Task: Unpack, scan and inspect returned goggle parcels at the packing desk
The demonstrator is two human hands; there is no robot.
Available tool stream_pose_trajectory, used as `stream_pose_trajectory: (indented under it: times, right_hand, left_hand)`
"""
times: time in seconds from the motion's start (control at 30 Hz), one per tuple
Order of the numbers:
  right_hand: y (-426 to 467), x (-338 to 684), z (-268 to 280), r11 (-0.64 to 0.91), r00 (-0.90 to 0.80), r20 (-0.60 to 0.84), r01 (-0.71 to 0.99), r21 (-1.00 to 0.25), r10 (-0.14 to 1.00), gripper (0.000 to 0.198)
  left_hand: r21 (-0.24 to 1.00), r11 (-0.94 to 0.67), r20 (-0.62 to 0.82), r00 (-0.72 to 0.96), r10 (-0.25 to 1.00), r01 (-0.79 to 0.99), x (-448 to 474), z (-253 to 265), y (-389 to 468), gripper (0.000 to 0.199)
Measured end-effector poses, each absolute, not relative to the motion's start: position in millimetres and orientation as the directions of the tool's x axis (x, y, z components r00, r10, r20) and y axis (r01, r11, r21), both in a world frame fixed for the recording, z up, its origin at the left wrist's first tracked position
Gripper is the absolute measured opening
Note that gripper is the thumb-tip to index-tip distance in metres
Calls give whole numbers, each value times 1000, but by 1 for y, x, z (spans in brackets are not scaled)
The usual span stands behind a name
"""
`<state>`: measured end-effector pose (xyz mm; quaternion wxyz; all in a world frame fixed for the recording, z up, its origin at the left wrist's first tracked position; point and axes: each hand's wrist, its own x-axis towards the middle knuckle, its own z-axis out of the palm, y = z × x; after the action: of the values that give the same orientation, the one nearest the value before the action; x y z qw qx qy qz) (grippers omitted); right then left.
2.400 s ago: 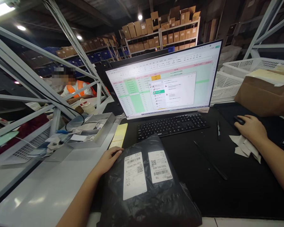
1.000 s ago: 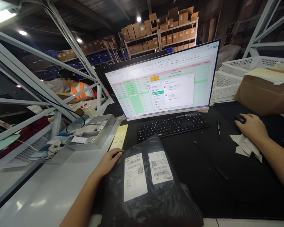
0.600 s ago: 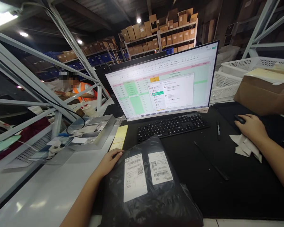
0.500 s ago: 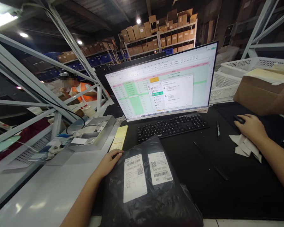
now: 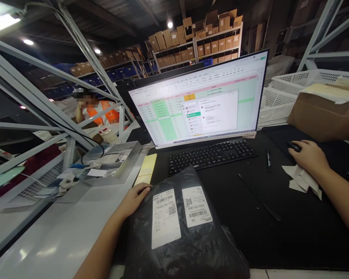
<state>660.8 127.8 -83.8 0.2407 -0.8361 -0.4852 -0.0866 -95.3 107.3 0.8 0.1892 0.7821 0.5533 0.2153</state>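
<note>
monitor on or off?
On: the monitor shows a lit spreadsheet with green cells and a white window over it.

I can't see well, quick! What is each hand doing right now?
Left hand: open, fingers resting on the edge of the black bag.
Right hand: curled over the mouse.

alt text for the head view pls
A person's left hand rests on a black parcel with two labels while the right hand covers a mouse, before a keyboard and a monitor showing a spreadsheet.
</note>
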Motion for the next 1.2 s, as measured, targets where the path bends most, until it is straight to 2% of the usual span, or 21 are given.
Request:
stream_pose_trajectory:
  times: [0.33,0.6,1.2]
  right_hand:
    - [126,657,-80,-424,528,363,843,-329,768,58]
    - [121,649,-72,-498,607,331,789,-360,722,58]
    - [114,637,-64,-458,560,328,821,-340,761,50]
  left_hand:
    - [524,-320,124,302,945,789,-94,3,107,50]
    - [522,-303,101,295,950,797,-97,0,108,50]
    - [522,-282,78,284,956,805,-96,2,109,53]
